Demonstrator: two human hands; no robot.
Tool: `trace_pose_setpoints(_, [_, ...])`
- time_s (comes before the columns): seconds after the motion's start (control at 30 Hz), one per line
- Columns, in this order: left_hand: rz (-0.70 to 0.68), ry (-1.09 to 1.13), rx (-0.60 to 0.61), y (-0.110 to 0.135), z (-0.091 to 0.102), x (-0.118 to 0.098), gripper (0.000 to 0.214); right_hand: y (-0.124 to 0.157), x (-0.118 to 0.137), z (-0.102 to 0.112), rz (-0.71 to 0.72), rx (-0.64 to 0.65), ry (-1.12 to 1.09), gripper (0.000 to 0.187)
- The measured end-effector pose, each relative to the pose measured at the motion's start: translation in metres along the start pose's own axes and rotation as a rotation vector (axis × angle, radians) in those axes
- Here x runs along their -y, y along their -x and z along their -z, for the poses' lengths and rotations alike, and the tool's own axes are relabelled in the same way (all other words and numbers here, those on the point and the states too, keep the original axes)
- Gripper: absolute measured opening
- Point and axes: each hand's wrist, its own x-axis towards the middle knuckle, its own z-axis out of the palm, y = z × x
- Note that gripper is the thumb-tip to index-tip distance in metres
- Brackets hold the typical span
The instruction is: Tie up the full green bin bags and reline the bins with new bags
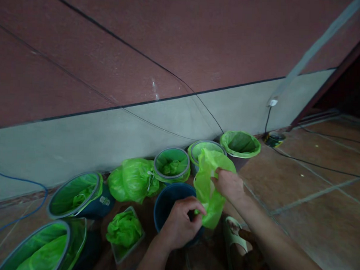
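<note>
A bright green plastic bag [209, 184] hangs between my hands, its mouth partly spread. My left hand [182, 220] pinches the bag's lower left edge between thumb and fingers. Higher up and to the right, my right hand [229, 185] is closed on the bag's upper side. Beneath and behind my left hand stands a dark blue bin [170, 192] with no liner showing at its rim. Part of its right side is hidden by the bag and my left hand.
Green-lined bins [172, 163] stand along the wall [78, 146]. A tied green bag [133, 178] lies between bins; a small container [129, 248] holds crumpled green bags [124, 228]. A blue cable [31, 180] lies left, a black cable [316, 164] right. A sandaled foot [235, 237] is below.
</note>
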Motion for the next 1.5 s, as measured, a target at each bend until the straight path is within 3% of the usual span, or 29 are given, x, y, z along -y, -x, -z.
trace_pose_setpoints(0.13, [-0.018, 0.043, 0.193, 0.008, 0.0, -0.011, 0.038, -0.013, -0.016, 0.006, -0.151, -0.126, 0.033, 0.042])
trace_pose_setpoints(0.23, [0.003, 0.083, 0.209, 0.01, 0.01, -0.016, 0.039, -0.021, -0.027, 0.001, -0.17, -0.062, -0.011, 0.046])
trace_pose_setpoints(0.37, [0.008, 0.118, 0.155, 0.01, 0.027, -0.012, 0.035, -0.031, -0.041, -0.01, -0.171, 0.047, -0.059, 0.037])
trace_pose_setpoints(0.47, [0.019, 0.029, -0.054, 0.007, 0.047, 0.003, 0.029, -0.04, -0.057, -0.012, -0.192, -0.088, -0.122, 0.046])
trace_pose_setpoints(0.63, [0.147, -0.168, -0.599, 0.001, 0.083, 0.031, 0.014, -0.049, -0.082, -0.005, -0.244, -0.341, -0.348, 0.047])
trace_pose_setpoints(0.73, [0.161, -0.138, -0.857, -0.002, 0.094, 0.035, 0.013, -0.044, -0.079, 0.002, -0.183, -0.466, -0.544, 0.04])
trace_pose_setpoints(0.83, [0.071, -0.09, -1.111, -0.004, 0.102, 0.036, 0.021, -0.034, -0.065, 0.012, -0.066, -0.585, -0.87, 0.033])
trace_pose_setpoints(0.9, [0.021, -0.021, -1.261, -0.004, 0.109, 0.039, 0.027, -0.026, -0.056, 0.019, -0.001, -0.584, -1.122, 0.031])
trace_pose_setpoints(0.97, [-0.001, 0.051, -1.368, -0.003, 0.118, 0.044, 0.029, -0.019, -0.051, 0.024, 0.023, -0.447, -1.351, 0.035])
trace_pose_setpoints(1.03, [-0.003, 0.085, -1.415, -0.002, 0.124, 0.05, 0.029, -0.014, -0.048, 0.026, 0.012, -0.183, -1.503, 0.043])
trace_pose_setpoints(1.13, [-0.006, 0.07, -1.422, 0.0, 0.13, 0.054, 0.028, -0.01, -0.05, 0.024, -0.008, 0.189, -1.593, 0.051])
trace_pose_setpoints(1.27, [-0.001, 0.038, -1.42, 0.001, 0.131, 0.053, 0.029, -0.011, -0.05, 0.018, -0.012, 0.526, -1.647, 0.055])
trace_pose_setpoints(1.4, [0.02, 0.009, -1.421, 0.002, 0.133, 0.051, 0.029, -0.012, -0.044, 0.018, -0.03, 0.68, -1.649, 0.038])
trace_pose_setpoints(1.5, [0.044, 0.018, -1.41, 0.004, 0.136, 0.049, 0.03, -0.012, -0.04, 0.016, -0.079, 0.69, -1.576, 0.043])
